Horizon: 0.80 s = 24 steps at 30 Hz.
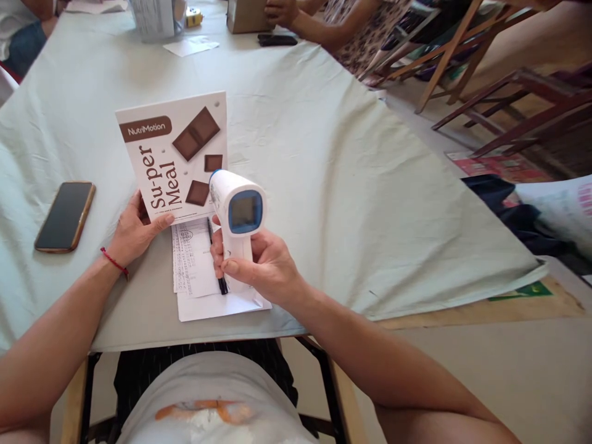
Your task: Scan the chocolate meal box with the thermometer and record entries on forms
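Note:
My left hand (134,231), with a red string bracelet at the wrist, grips the lower left corner of a white and brown NutriMotion "Su-per Meal" box (160,163). The box stands tilted up, its printed front facing me. My right hand (259,262) is wrapped round the handle of a white infrared thermometer (238,191). Its blue-framed screen points toward me, and its front end is close to the box's right side. Below both hands lie handwritten papers (198,259) and a black pen (222,283), partly hidden by the box and my right hand.
A smartphone (65,216) lies at the left on the pale tablecloth (324,154). Toward the far side are a clear container (155,21), a yellow object (194,17), a paper slip (191,46) and a black phone (277,40). Another person's hand (281,12) holds a cardboard box (247,16).

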{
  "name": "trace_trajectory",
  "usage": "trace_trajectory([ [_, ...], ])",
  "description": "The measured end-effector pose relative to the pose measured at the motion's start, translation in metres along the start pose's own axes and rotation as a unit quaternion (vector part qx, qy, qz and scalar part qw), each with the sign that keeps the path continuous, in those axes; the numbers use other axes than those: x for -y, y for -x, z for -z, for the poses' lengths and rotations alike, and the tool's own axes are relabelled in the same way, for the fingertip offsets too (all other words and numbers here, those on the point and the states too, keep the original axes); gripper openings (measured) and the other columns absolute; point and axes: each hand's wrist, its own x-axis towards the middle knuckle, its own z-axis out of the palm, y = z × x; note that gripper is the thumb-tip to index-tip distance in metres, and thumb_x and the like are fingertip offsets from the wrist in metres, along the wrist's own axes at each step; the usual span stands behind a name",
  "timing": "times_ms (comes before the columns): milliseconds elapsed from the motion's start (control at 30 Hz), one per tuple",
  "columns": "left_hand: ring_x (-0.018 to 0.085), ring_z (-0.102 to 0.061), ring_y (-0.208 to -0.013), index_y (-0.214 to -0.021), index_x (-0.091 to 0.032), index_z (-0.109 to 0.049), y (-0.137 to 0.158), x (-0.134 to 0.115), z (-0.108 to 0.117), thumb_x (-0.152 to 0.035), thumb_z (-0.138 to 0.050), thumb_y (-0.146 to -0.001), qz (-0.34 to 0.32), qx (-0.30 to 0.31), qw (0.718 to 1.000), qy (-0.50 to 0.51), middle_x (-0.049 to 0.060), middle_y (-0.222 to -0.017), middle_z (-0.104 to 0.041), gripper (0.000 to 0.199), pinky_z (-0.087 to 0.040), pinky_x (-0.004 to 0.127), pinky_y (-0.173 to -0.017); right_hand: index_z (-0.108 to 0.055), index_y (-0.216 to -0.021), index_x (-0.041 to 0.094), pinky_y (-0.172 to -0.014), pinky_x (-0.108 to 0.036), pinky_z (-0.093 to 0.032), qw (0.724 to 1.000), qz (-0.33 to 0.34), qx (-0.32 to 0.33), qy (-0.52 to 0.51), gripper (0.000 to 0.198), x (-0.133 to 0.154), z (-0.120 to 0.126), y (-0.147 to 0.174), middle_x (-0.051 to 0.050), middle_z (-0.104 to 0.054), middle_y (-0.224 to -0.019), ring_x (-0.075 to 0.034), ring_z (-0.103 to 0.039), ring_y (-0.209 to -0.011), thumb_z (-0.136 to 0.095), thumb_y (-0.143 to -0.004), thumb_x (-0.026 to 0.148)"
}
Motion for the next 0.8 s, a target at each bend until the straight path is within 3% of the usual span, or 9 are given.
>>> trace_trajectory([
  [400, 0.032, -0.066, -0.122, -0.121, -0.019, -0.056, 0.001, 0.0, 0.0, -0.055, -0.084, -0.077, -0.018, 0.017, 1.0, 0.019, 0.014, -0.133, -0.068, 0.064, -0.059, 0.048, -0.103, -0.058, -0.094, 0.023, -0.055, -0.028, -0.047, 0.999, 0.034, 0.023, 0.024, 0.038, 0.001, 0.001, 0.002, 0.003, -0.057, -0.075, -0.011, -0.053, -0.063, -0.085, -0.074, 0.039],
  [567, 0.032, -0.064, -0.125, -0.135, -0.021, -0.049, 0.0, 0.012, 0.003, -0.056, -0.082, -0.078, -0.019, 0.002, 0.999, 0.048, 0.014, -0.131, -0.066, 0.075, -0.054, 0.052, -0.109, -0.059, -0.087, 0.022, -0.054, -0.028, -0.045, 0.996, 0.006, -0.057, 0.068, 0.03, 0.001, 0.006, -0.001, 0.004, -0.057, -0.073, -0.011, -0.052, -0.061, -0.083, -0.072, 0.035],
  [800, 0.033, -0.047, -0.143, -0.153, -0.032, -0.028, -0.012, 0.041, 0.022, -0.054, -0.083, -0.077, -0.117, -0.095, 0.988, -0.027, 0.013, -0.151, -0.046, 0.097, -0.051, 0.05, -0.112, -0.063, -0.084, 0.021, -0.059, -0.029, -0.046, 0.986, 0.002, -0.15, 0.077, 0.023, 0.003, 0.018, -0.008, 0.005, -0.061, -0.071, -0.011, -0.056, -0.061, -0.077, -0.071, 0.035],
])
